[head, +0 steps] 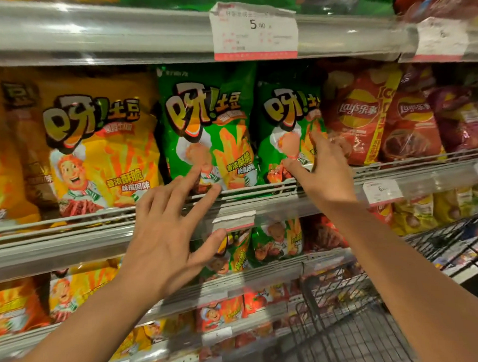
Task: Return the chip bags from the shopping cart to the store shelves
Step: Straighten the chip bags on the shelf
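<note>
Store shelves (231, 199) packed w/ chip bags, left hand (163, 232) fingers spread, released, by left green bag (207, 125), right hand (325, 167) flat, pressing right green bag (286, 123), shopping cart (349, 320) lower right

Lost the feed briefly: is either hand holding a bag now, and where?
Neither. Left hand open near the left green bag; right hand fingers touch the right green bag.

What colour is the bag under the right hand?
Green, with orange fries; the bag under the right hand shows in the head view.

Both my arms reach forward and up. My left hand (165, 232) spreads its fingers straight. My right hand (325, 167) is open too, fingers extended.
</note>
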`<state>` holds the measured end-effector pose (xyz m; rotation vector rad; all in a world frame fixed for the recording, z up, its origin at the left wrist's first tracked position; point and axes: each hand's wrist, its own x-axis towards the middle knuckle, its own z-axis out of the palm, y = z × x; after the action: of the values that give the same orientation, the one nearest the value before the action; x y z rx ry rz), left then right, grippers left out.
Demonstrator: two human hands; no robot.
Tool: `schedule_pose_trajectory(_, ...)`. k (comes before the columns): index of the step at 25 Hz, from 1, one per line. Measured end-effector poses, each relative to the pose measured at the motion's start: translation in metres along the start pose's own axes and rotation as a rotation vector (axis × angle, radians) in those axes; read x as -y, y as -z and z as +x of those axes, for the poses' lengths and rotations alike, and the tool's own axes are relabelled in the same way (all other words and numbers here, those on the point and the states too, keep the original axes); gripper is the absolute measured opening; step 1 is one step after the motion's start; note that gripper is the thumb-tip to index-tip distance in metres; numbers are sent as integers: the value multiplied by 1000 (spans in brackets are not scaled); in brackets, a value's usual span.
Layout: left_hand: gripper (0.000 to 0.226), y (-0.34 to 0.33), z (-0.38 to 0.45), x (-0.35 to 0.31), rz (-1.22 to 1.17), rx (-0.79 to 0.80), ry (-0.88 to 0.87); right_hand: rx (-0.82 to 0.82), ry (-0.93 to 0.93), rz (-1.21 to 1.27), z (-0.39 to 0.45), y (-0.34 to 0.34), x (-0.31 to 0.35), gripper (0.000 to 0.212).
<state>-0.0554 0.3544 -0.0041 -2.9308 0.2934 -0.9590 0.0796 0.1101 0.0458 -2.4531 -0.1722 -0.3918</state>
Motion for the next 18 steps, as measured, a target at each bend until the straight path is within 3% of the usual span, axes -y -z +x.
schedule_pose_trajectory(5,56,-12,-37,-7,-169,-73,-88,-276,194,143,-58,-25,-4,51)
schedule_pose_trajectory(9,52,-53,-126,-10,-225,121,-84,-277,374,220,-137,-78,-28,26)
schedule_pose_trajectory(11,58,-71,-157,0,-124,248,16,-111,408,202,-157,-112,-37,28)
schedule_pose_trajectory(14,68,-91,-182,20,-26,377,130,159,459,-161,-162,-166,-36,48)
schedule_pose_trajectory(18,73,-118,-199,36,41,384,130,120,443,-145,-160,-202,-18,66)
